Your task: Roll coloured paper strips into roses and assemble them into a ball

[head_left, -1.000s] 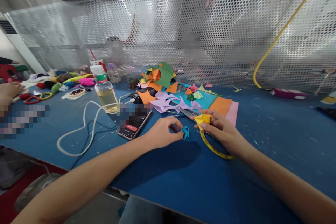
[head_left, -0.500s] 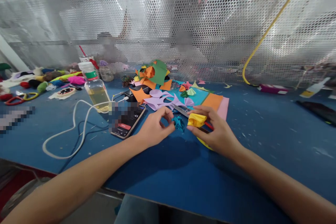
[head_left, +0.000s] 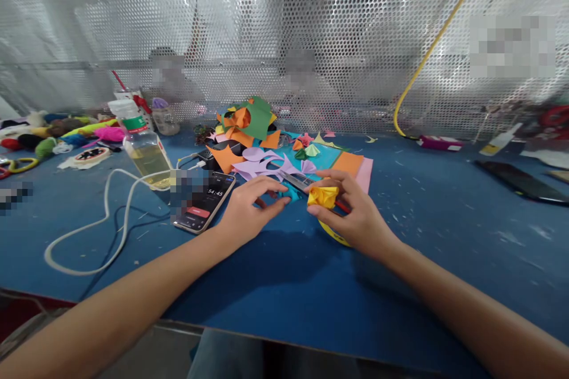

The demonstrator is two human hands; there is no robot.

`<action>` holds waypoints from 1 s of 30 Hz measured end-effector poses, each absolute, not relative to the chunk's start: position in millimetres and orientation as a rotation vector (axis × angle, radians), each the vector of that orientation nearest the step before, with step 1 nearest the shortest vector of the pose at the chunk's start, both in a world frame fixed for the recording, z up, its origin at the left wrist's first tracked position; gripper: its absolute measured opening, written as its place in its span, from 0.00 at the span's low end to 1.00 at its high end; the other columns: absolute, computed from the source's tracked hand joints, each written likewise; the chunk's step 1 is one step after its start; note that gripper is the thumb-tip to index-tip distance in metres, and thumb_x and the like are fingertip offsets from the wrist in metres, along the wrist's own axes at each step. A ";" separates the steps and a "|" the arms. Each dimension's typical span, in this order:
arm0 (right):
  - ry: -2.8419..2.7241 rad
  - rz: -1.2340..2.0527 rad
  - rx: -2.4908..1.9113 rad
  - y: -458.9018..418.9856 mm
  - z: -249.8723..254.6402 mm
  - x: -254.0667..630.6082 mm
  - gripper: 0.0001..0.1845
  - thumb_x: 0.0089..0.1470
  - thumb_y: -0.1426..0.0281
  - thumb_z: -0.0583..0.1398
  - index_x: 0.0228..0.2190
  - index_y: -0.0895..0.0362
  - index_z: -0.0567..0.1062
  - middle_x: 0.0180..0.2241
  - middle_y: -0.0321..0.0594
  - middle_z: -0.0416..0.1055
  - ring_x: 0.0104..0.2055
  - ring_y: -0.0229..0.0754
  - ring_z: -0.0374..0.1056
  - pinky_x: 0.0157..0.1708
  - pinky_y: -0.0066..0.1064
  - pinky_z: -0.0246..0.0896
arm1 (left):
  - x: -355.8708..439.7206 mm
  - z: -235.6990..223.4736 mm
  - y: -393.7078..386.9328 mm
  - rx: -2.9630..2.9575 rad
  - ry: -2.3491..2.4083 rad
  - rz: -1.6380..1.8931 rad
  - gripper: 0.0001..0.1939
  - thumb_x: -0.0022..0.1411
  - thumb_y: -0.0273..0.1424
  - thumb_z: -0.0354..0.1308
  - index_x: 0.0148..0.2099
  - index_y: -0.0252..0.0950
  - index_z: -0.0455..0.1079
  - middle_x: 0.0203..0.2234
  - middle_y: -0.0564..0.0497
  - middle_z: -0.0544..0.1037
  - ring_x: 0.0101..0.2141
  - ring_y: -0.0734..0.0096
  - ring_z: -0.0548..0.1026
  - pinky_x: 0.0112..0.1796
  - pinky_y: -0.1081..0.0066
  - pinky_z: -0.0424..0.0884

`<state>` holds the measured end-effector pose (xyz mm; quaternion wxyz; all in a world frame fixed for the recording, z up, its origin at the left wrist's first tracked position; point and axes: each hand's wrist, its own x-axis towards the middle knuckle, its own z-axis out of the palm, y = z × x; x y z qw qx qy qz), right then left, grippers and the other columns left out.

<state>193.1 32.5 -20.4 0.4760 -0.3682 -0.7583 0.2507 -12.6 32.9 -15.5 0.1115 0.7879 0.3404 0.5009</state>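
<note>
My left hand (head_left: 255, 207) has its thumb and index finger curled at the small blue folded paper piece (head_left: 292, 192). The fingertips partly cover that piece. A yellow folded paper piece (head_left: 323, 196), puffed and creased, is pinched between the thumb and fingers of my right hand (head_left: 353, 207). Behind and under the right hand lies a pair of scissors (head_left: 296, 181), blades toward the left; a red part of it shows by the fingers. A yellow ring-like edge (head_left: 334, 234) shows below the right hand.
Purple cut paper (head_left: 262, 166), orange sheets (head_left: 349, 164) and a heap of scraps (head_left: 258, 121) lie beyond the hands. At left are a phone (head_left: 207, 201), a white cable (head_left: 106, 201) and a bottle of yellowish liquid (head_left: 146, 154). A dark phone (head_left: 520, 180) lies at right.
The view has swung slightly right. My left hand and the blue piece have shifted a little away from me, and the yellow piece has turned slightly in my right fingers.
</note>
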 end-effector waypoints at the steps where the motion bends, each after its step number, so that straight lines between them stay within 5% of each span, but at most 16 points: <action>1: -1.846 0.636 -0.888 31.0 -19.5 193.4 0.25 0.49 0.61 0.63 0.47 0.51 0.62 0.39 0.40 0.72 0.38 0.41 0.71 0.39 0.35 0.69 | -12.4 -15.5 33.1 2.306 1.013 1.491 0.06 0.55 0.27 0.62 0.37 0.34 0.72 0.32 0.49 0.76 0.30 0.76 0.74 0.24 0.81 0.71; 13: -1.766 1.322 -0.789 6.1 -18.0 172.5 0.20 0.51 0.58 0.61 0.43 0.52 0.64 0.32 0.37 0.68 0.30 0.37 0.69 0.28 0.30 0.68 | -4.0 -14.1 19.6 2.013 1.219 1.392 0.06 0.54 0.29 0.62 0.33 0.37 0.66 0.27 0.55 0.75 0.28 0.76 0.74 0.25 0.80 0.68; 24: -1.647 1.230 -0.849 13.6 -19.0 166.8 0.20 0.48 0.54 0.62 0.36 0.54 0.66 0.29 0.35 0.67 0.25 0.35 0.65 0.27 0.29 0.69 | 0.8 -11.0 14.4 1.609 1.085 1.354 0.11 0.52 0.29 0.63 0.37 0.36 0.66 0.26 0.54 0.78 0.26 0.74 0.78 0.22 0.80 0.70; 30: -1.680 1.193 -0.883 13.5 -18.6 167.4 0.20 0.49 0.52 0.60 0.35 0.53 0.65 0.30 0.37 0.68 0.27 0.38 0.68 0.28 0.30 0.68 | -1.8 -15.6 13.7 1.887 1.127 1.386 0.04 0.59 0.30 0.57 0.32 0.36 0.68 0.28 0.52 0.78 0.27 0.75 0.77 0.24 0.78 0.71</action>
